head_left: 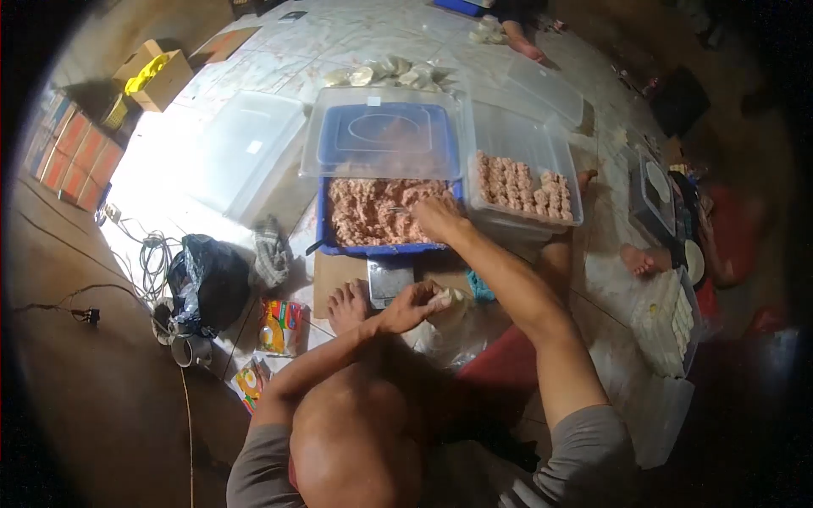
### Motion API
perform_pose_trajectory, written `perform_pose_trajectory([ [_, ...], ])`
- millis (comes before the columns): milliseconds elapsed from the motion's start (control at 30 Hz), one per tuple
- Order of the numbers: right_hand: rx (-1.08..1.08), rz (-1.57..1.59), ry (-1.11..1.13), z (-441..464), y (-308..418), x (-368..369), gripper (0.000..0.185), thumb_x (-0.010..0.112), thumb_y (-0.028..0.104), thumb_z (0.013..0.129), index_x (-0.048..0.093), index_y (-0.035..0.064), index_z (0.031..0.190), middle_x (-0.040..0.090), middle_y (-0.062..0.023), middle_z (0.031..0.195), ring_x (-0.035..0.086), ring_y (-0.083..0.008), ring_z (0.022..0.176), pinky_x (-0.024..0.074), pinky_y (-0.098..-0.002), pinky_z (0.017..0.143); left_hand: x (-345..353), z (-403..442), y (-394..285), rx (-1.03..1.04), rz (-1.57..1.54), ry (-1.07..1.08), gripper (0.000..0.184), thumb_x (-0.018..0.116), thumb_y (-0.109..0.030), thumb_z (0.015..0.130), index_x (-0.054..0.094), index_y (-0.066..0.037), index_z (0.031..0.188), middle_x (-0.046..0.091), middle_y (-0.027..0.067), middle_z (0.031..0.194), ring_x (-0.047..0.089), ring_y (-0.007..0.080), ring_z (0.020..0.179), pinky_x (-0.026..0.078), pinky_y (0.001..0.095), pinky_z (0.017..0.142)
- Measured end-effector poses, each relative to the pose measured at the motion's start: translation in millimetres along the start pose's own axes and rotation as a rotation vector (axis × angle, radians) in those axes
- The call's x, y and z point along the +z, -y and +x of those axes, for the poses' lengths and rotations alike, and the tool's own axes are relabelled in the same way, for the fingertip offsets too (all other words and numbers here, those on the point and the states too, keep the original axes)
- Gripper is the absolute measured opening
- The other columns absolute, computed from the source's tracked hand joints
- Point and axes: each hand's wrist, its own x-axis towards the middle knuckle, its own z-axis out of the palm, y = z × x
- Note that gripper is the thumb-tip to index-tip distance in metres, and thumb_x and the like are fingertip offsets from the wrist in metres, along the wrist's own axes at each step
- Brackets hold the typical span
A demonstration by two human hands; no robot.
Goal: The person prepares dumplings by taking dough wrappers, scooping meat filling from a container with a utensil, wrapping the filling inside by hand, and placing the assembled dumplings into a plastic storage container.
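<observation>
My right hand reaches into the blue tub, at the right side of a pinkish minced mixture. Its fingers are closed, and a thin, shiny thing seems to stick out to their left, too small to name. My left hand pinches a pale, soft, flat piece over a clear plastic bag. What lies inside the bag is hard to make out. To the right of the tub, a clear plastic container holds rows of small pinkish lumps.
A clear lid covers the tub's far half. Wrapped pale packets lie behind. A small silver scale sits before the tub. On the left are a black bag and noodle packets. Other people sit at the right and back.
</observation>
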Motion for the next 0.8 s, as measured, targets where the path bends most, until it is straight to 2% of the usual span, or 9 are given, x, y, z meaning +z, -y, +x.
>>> perform_pose_trajectory([
  [67, -0.027, -0.009, -0.022, -3.6, 6.5, 6.4, 0.012, 0.062, 0.004, 0.081, 0.070, -0.0004, 0.088, 0.069, -0.0246, 0.095, 0.067, -0.0397, 0.099, 0.0440, -0.0548, 0.095, -3.3, -6.8, 7.6, -0.064, -0.697, -0.055, 0.036, 0.074, -0.023, 0.093, 0.062, -0.001, 0.119, 0.070, 0.0073, 0.108, 0.065, 0.0139, 0.102, 0.055, 0.0333, 0.082],
  [133, 0.024, -0.053, -0.402, -17.1, 14.7, -12.5, 0.014, 0.058, 0.000, 0.083, 0.068, -0.0017, 0.092, 0.068, -0.0213, 0.095, 0.066, -0.0389, 0.097, 0.0423, -0.0546, 0.092, -15.7, -15.6, -13.6, -0.166, -0.495, -0.105, 0.035, 0.071, -0.019, 0.095, 0.060, -0.001, 0.123, 0.070, 0.0043, 0.104, 0.066, 0.0131, 0.093, 0.055, 0.0292, 0.080],
  [233, 0.128, -0.209, -0.312, -25.9, 15.9, -37.0, 0.015, 0.055, 0.001, 0.086, 0.066, -0.0008, 0.096, 0.066, -0.0180, 0.096, 0.065, -0.0366, 0.092, 0.0422, -0.0516, 0.089, -15.4, -12.4, 20.7, -0.032, -0.302, -0.137, 0.027, 0.062, -0.024, 0.099, 0.065, -0.001, 0.114, 0.070, 0.0032, 0.095, 0.059, 0.0092, 0.081, 0.049, 0.0283, 0.070],
  [367, 0.227, -0.396, -0.385, -6.3, -1.0, -7.1, 0.018, 0.059, 0.012, 0.089, 0.071, 0.0014, 0.097, 0.068, -0.0151, 0.094, 0.062, -0.0327, 0.096, 0.0440, -0.0490, 0.092, -18.2, -14.9, -7.8, -0.052, -0.161, -0.172, 0.027, 0.063, -0.025, 0.099, 0.068, 0.000, 0.109, 0.070, 0.0055, 0.091, 0.060, 0.0116, 0.084, 0.050, 0.0314, 0.073],
  [433, 0.143, -0.256, -0.644, 8.1, -3.6, 23.7, 0.019, 0.057, 0.014, 0.091, 0.070, 0.0016, 0.096, 0.068, -0.0135, 0.093, 0.063, -0.0298, 0.093, 0.0442, -0.0446, 0.087, -20.5, -9.9, -3.1, 0.107, 0.022, -0.118, 0.027, 0.065, -0.025, 0.098, 0.068, 0.000, 0.108, 0.069, 0.0066, 0.089, 0.060, 0.0112, 0.084, 0.050, 0.0312, 0.073],
  [533, -0.069, -0.178, -0.598, 9.0, 0.9, 36.0, 0.015, 0.054, 0.005, 0.087, 0.067, 0.0017, 0.094, 0.065, -0.0138, 0.094, 0.061, -0.0293, 0.097, 0.0416, -0.0453, 0.091, -13.6, -13.8, -2.2, 0.275, 0.187, -0.040, 0.029, 0.070, -0.027, 0.095, 0.066, 0.000, 0.102, 0.069, 0.0099, 0.085, 0.063, 0.0112, 0.081, 0.050, 0.0305, 0.072],
  [567, -0.185, -0.268, -0.350, -3.6, 3.7, 3.2, 0.015, 0.053, 0.005, 0.087, 0.066, 0.0018, 0.094, 0.065, -0.0147, 0.096, 0.061, -0.0300, 0.099, 0.0405, -0.0472, 0.093, -13.8, -20.3, -19.7, 0.150, 0.021, 0.010, 0.029, 0.071, -0.027, 0.094, 0.066, 0.000, 0.102, 0.070, 0.0103, 0.085, 0.064, 0.0120, 0.081, 0.050, 0.0304, 0.071],
  [733, 0.015, -0.192, -0.338, -7.3, -1.2, -6.0, 0.017, 0.053, 0.002, 0.087, 0.066, 0.0007, 0.097, 0.066, -0.0144, 0.101, 0.061, -0.0297, 0.102, 0.0402, -0.0482, 0.094, -26.3, -20.3, -35.1, 0.000, -0.028, 0.055, 0.025, 0.073, -0.023, 0.092, 0.067, -0.001, 0.101, 0.070, 0.0050, 0.083, 0.060, 0.0086, 0.078, 0.050, 0.0277, 0.071],
  [800, 0.019, -0.086, -0.854, 29.8, -26.0, 68.6, 0.018, 0.055, -0.004, 0.083, 0.067, 0.0001, 0.096, 0.066, -0.0161, 0.103, 0.062, -0.0300, 0.104, 0.0390, -0.0492, 0.096, -21.6, -24.1, -36.2, 0.037, 0.016, -0.039, 0.025, 0.074, -0.022, 0.091, 0.067, -0.001, 0.103, 0.071, 0.0040, 0.083, 0.061, 0.0087, 0.077, 0.050, 0.0278, 0.070],
])
